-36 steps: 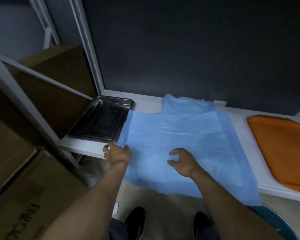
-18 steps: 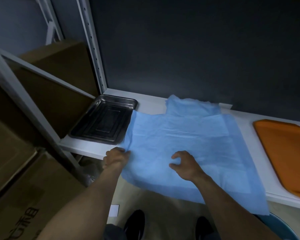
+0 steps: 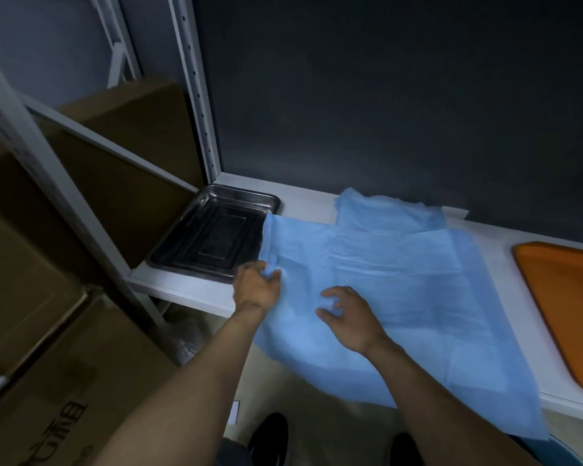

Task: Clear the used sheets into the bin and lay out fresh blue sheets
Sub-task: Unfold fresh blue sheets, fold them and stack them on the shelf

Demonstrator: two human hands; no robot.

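Pinching the left edge of the blue sheet, the left hand bunches fabric between thumb and fingers, just beside the steel tray. On the sheet lies the right hand, fingers spread, lightly bent, tips touching it. Sheet spread over white worktop, near edge hanging off the front. Behind it, partly covered, a second blue sheet. Further right, apart, an orange tray.

Steel tray, orange tray, cardboard boxes.
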